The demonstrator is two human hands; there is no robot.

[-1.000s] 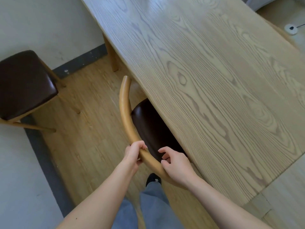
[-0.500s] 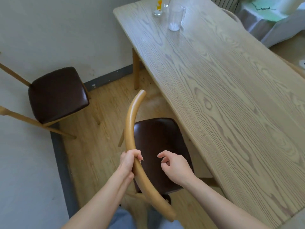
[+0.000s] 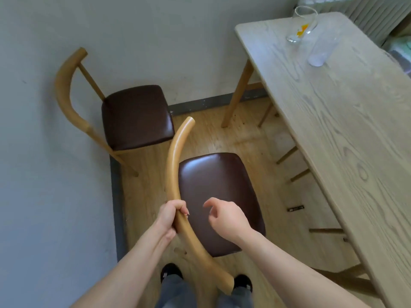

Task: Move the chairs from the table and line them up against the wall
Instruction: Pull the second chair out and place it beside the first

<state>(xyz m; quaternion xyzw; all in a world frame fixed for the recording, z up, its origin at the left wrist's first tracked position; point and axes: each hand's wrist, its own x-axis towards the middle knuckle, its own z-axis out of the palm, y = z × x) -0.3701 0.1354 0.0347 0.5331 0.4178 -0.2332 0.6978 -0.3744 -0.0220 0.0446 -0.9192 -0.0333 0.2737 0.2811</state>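
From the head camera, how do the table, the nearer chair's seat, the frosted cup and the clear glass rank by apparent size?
1. table
2. nearer chair's seat
3. frosted cup and clear glass: too alike to rank.

Bare forearms, grey trousers, black shoes.
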